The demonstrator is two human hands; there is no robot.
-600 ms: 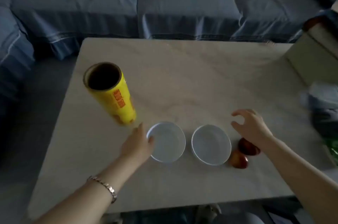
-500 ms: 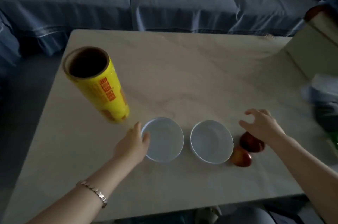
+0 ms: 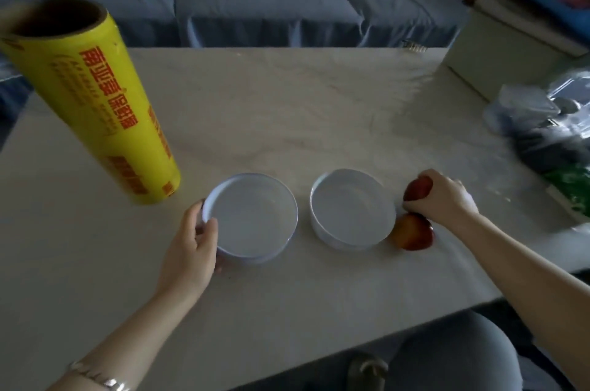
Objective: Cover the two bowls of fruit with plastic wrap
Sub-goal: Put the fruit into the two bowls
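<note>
1. Left hand (image 3: pixel 191 244): I see it gripping the near-left rim of the round, shallow white bowl with straight smooth walls (image 3: pixel 252 218), thumb hooked over the lip and fingers against the outer wall. A metal link bracelet (image 3: pixel 102 379) sits on that wrist.

2. Right hand (image 3: pixel 440 199): its fingers are curled round a glossy red apple (image 3: pixel 416 188), which it holds low by the bench.

3. Second red-and-yellow apple (image 3: pixel 413 231): it lies just under the right hand on the near side, touching the second round white bowl (image 3: pixel 351 210), which sits between my two hands.

4. Tall yellow plastic wrap roll with red lettering and a brown cardboard core (image 3: pixel 95 103): it stands on end beyond the left hand and out to its left, near the bowl but apart from it.

5. Pale, faintly veined stone-look bench (image 3: pixel 287 119): its matte surface runs from both hands to the far edge; the near edge passes under both forearms.

6. Crinkled clear and dark plastic bags (image 3: pixel 542 122) crowd the side to the right of the right hand, with a cream box (image 3: pixel 510 49) beyond them.

7. Blue fabric sofa (image 3: pixel 255 1): it lines the far edge.
</note>
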